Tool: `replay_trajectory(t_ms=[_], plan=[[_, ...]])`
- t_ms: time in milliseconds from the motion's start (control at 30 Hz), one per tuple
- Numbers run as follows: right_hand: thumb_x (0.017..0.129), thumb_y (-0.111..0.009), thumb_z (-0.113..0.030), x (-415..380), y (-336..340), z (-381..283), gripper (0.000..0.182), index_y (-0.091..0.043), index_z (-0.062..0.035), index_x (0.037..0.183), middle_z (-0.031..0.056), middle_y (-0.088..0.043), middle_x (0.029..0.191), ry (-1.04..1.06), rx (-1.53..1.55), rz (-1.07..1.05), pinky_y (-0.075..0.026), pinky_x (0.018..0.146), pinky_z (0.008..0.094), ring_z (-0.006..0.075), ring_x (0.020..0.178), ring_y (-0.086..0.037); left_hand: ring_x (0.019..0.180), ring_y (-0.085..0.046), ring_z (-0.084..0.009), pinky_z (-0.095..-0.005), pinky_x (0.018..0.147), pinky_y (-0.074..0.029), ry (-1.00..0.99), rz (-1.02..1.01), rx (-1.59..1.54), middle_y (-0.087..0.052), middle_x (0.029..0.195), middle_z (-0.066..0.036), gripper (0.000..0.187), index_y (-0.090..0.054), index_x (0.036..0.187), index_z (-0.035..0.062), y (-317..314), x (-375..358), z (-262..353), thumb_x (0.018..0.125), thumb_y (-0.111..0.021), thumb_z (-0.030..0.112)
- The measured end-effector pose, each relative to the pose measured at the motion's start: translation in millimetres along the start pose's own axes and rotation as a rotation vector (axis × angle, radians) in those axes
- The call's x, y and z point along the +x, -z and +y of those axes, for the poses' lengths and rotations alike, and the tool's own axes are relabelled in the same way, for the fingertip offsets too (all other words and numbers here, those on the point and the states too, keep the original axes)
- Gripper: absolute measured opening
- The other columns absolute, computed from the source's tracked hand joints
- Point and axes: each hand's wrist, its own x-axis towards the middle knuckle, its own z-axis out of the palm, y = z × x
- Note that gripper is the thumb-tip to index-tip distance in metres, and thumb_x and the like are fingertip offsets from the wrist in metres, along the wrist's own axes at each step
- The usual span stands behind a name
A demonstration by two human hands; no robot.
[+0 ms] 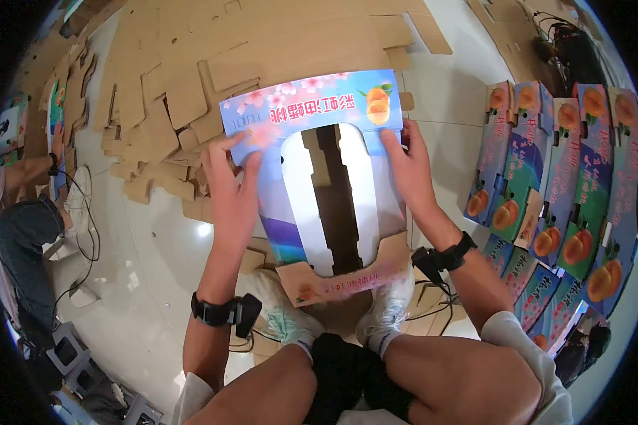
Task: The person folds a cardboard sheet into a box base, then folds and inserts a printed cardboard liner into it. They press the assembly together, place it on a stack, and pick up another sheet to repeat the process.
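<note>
Printed carton blank [312, 106] gripped by left hand [232, 180] and right hand [406, 159].

The printed carton blank [312, 113] held between the hands carries a line of large pink Chinese characters along its far blue panel, upside down to the camera, beside a picture of peaches; they look like 彩虹润顿蜜桃, though this reading is unsure. A small dark line left of them is too small to read. The near flap [347, 280] bears pink characters, unreadable. The stacked boxes [567, 191] on the right show slanted script, too blurred to read.
</note>
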Motion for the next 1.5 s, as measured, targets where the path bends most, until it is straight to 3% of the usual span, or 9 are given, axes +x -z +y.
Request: replay_trajectory(t_ms=[167, 267, 633, 867, 967, 1133, 1233, 1367, 1500], plan=[[0.095, -0.075, -0.023, -24, 19, -44, 0.039, -0.062, -0.0030, 0.125, 0.0198, -0.063, 0.098, 0.573, -0.613, 0.195, -0.055, 0.088, 0.0433, 0.0360, 0.095, -0.066, 0.119, -0.050, -0.0244, -0.0377, 0.105, -0.043, -0.094, 0.046, 0.219, -0.049, 0.134, -0.014, 0.040, -0.050, 0.145, 0.0055, -5, -8, -1, 0.107, -0.060, 0.010], [0.094, -0.073, -0.020, -49, 20, -50, 0.037, -0.062, -0.0044, 0.126, 0.0260, -0.063, 0.104, 0.479, -0.560, -0.522, -0.056, 0.087, 0.0494, 0.0435, 0.095, -0.066, 0.127, -0.047, -0.0294, -0.0410, 0.111, -0.040, -0.171, 0.079, 0.361, -0.045, 0.139, -0.017, 0.043, -0.047, 0.149, 0.0059, -12, -18, -6, 0.108, -0.056, 0.011], [0.091, -0.081, -0.039, -121, -34, -97, 0.096, -0.019, 0.0065, 0.148, 0.0388, -0.054, 0.134, -0.471, -0.064, -0.886, -0.050, 0.106, 0.0508, 0.0517, 0.128, -0.058, 0.133, -0.041, -0.0335, -0.0442, 0.118, -0.031, -0.058, -0.026, 0.010, -0.036, 0.147, -0.020, 0.058, -0.036, 0.164, 0.0089, -9, -56, 7, 0.107, -0.047, 0.011], [0.075, -0.092, -0.034, -109, -26, -128, 0.127, -0.005, 0.0102, 0.156, 0.0372, -0.035, 0.147, -0.005, -0.223, -0.411, -0.048, 0.111, 0.0477, 0.0492, 0.135, -0.051, 0.128, -0.044, -0.0277, -0.0392, 0.107, -0.043, -0.234, -0.201, -0.014, -0.041, 0.140, -0.015, 0.044, -0.060, 0.148, 0.0087, 15, -49, 59, 0.106, -0.052, 0.019], [0.072, -0.090, -0.033, -98, -5, -148, 0.128, -0.005, 0.0103, 0.157, 0.0354, -0.039, 0.143, -0.166, -0.368, -0.469, -0.047, 0.112, 0.0480, 0.0499, 0.133, -0.051, 0.128, -0.045, -0.0263, -0.0392, 0.106, -0.044, -0.196, -0.274, -0.247, -0.045, 0.135, -0.013, 0.044, -0.060, 0.147, 0.0077, 27, -42, 68, 0.107, -0.056, 0.024], [0.070, -0.087, -0.030, -80, 78, -223, 0.116, -0.022, 0.0097, 0.158, 0.0341, -0.048, 0.131, 0.200, -0.366, -0.287, -0.049, 0.106, 0.0480, 0.0495, 0.122, -0.056, 0.133, -0.051, -0.0254, -0.0378, 0.105, -0.048, -0.409, -0.243, -0.344, -0.050, 0.145, -0.014, 0.037, -0.063, 0.141, 0.0052, 43, -37, 108, 0.108, -0.056, 0.020], [0.067, -0.087, -0.022, -71, 141, -282, 0.115, -0.028, 0.0030, 0.162, 0.0240, -0.040, 0.160, 0.525, -0.453, -0.044, -0.030, 0.125, 0.0424, 0.0337, 0.153, -0.035, 0.130, -0.055, -0.0249, -0.0390, 0.104, -0.050, -0.454, -0.227, -0.287, -0.055, 0.143, -0.014, 0.031, -0.067, 0.134, 0.0026, 46, -27, 114, 0.109, -0.052, 0.014], [0.075, -0.079, -0.032, -61, 255, -345, 0.104, -0.033, -0.0012, 0.162, 0.0213, -0.052, 0.150, 0.797, -0.546, 0.227, -0.046, 0.113, 0.0425, 0.0318, 0.137, -0.053, 0.120, -0.062, -0.0261, -0.0358, 0.104, -0.047, -0.330, -0.232, -0.346, -0.065, 0.124, -0.013, 0.023, -0.073, 0.119, 0.0017, 30, -36, 96, 0.105, -0.054, 0.003], [0.087, -0.070, -0.044, -70, 389, -386, 0.087, -0.042, -0.0059, 0.160, 0.0215, -0.061, 0.141, 0.587, -0.842, 0.334, -0.057, 0.103, 0.0432, 0.0333, 0.124, -0.067, 0.111, -0.062, -0.0205, -0.0303, 0.098, -0.047, -0.219, -0.361, -0.227, -0.066, 0.120, -0.010, 0.022, -0.073, 0.117, 0.0017, 24, -56, 59, 0.106, -0.054, 0.003]])
